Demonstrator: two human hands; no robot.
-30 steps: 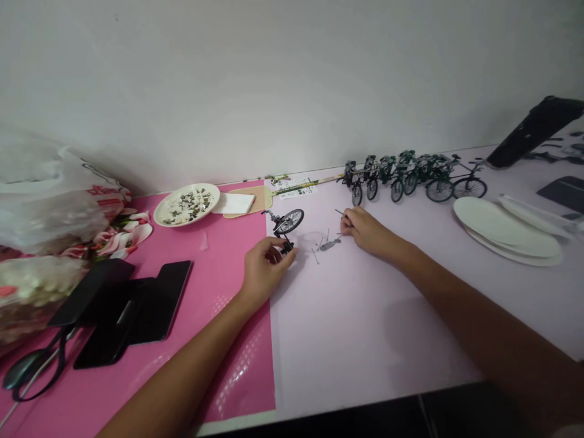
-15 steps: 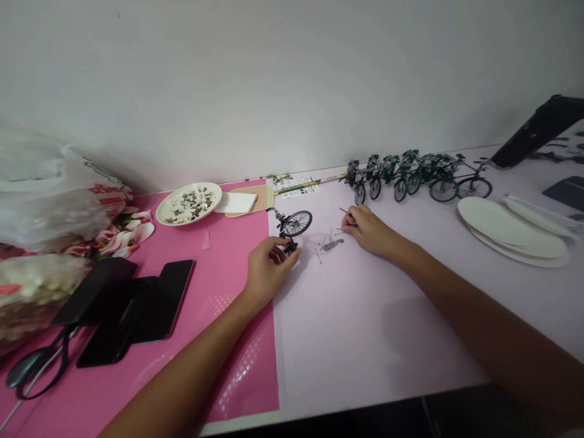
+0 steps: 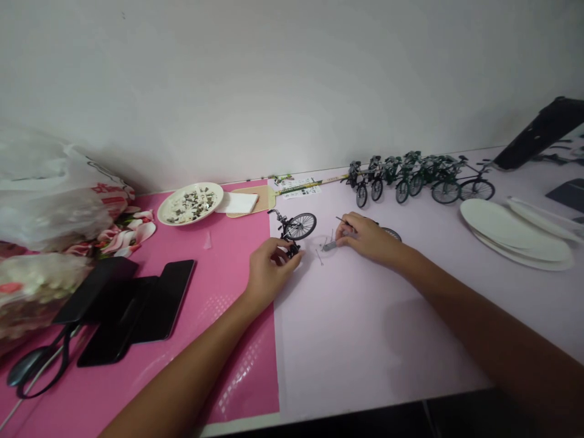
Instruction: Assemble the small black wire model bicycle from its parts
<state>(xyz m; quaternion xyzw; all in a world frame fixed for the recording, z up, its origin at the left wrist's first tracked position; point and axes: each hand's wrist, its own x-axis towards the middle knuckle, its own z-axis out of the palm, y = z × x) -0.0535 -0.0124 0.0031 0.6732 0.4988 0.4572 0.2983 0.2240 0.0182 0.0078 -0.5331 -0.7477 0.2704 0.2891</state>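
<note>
My left hand (image 3: 272, 267) is closed on the dark frame of a miniature bicycle (image 3: 298, 226), which has a spoked wheel and handlebars standing up beyond the fingertips. My right hand (image 3: 365, 239) pinches a thin dark rod (image 3: 343, 221), perhaps a screwdriver. Its fingertips are down by a small grey part (image 3: 329, 246); whether they touch it I cannot tell. Thin pins (image 3: 320, 257) lie on the table between the hands. Another small wheel (image 3: 392, 233) shows partly from behind the right hand.
Several finished miniature bicycles (image 3: 410, 176) stand along the wall. White oval plates (image 3: 515, 234) lie to the right. On the pink side are a bowl of small bits (image 3: 218, 205), a fly swatter (image 3: 274, 198), black phones (image 3: 164, 301) and plastic bags (image 3: 50, 201).
My right hand has moved left and slightly down with the thin rod, to the small grey part. The left hand stays almost still, holding the miniature bicycle.
</note>
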